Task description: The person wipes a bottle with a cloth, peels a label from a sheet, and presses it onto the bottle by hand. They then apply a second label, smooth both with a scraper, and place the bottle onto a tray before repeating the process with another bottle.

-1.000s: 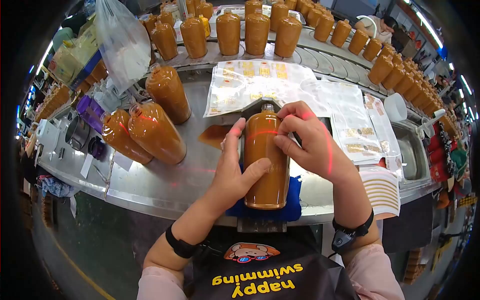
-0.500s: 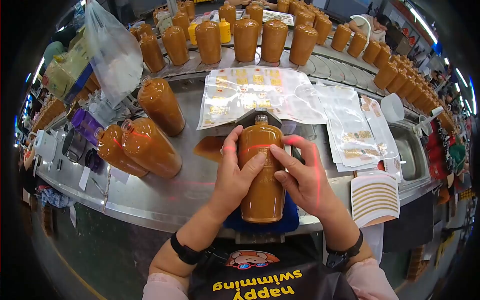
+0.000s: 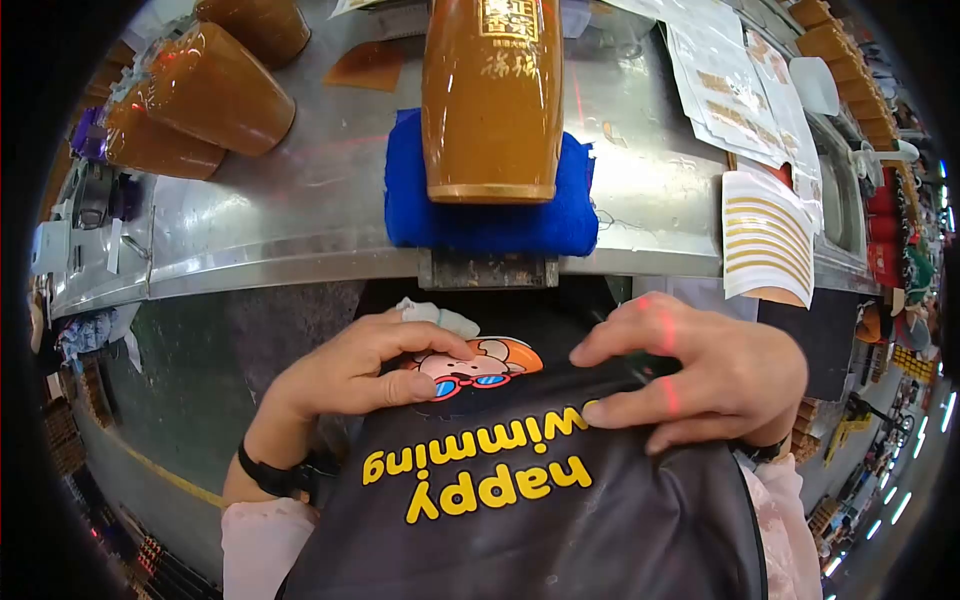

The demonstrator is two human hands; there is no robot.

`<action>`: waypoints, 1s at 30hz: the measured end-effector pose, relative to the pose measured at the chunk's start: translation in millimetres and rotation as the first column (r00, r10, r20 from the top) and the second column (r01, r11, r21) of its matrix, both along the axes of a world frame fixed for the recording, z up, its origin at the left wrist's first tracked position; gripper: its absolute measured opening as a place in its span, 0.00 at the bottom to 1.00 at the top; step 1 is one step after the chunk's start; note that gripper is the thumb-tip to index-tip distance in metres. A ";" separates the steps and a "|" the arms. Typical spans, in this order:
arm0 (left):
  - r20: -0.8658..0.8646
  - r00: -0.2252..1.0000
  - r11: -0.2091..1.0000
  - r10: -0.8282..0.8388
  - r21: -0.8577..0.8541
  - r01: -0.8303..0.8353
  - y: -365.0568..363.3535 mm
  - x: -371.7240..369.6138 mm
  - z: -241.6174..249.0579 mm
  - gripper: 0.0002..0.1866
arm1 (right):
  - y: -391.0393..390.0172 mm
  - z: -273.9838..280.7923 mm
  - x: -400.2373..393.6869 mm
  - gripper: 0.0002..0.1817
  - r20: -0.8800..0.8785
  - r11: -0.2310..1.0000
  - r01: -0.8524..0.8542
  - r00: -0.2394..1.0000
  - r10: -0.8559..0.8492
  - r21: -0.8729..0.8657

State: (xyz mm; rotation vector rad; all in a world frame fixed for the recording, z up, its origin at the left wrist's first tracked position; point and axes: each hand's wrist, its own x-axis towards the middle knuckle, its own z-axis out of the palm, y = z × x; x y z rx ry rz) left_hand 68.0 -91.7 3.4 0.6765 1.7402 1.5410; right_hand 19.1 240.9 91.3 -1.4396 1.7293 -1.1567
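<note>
My left hand [image 3: 355, 365] is at the front of my black apron [image 3: 480, 540], a crumpled white cloth [image 3: 440, 318] bunched at its fingers. Its thumb and index finger reach over the printed cartoon; the other fingers are hidden. Spread over the apron's yellow lettering, my right hand [image 3: 700, 375] has nothing in its fingers, and red light lines cross it. Beyond both hands a glossy brown bottle [image 3: 494, 120] lies on a folded blue cloth [image 3: 405, 215], its base toward me. Gold and pale lettering marks its upper face; its neck is out of frame.
Several brown bottles [image 3: 220, 90] stand at the left of the metal bench [image 3: 330, 215]. To the right are clear label sheets [image 3: 725, 95], a white sheet with curved gold strips [image 3: 768, 235] and a sink [image 3: 845, 190]. A brown flat piece [image 3: 365, 66] lies behind the blue cloth.
Both hands have left the bottle and come down to my apron. A white cloth now shows at my left hand. The view has tilted downward, and the bottle remains on the blue cloth.
</note>
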 end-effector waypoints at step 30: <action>-0.411 0.887 0.977 0.209 0.040 -0.211 102.5 5.9 -82.6 0.16 | 38.7 -46.3 88.8 0.08 -0.156 0.745 0.657 0.752 -0.640 0.114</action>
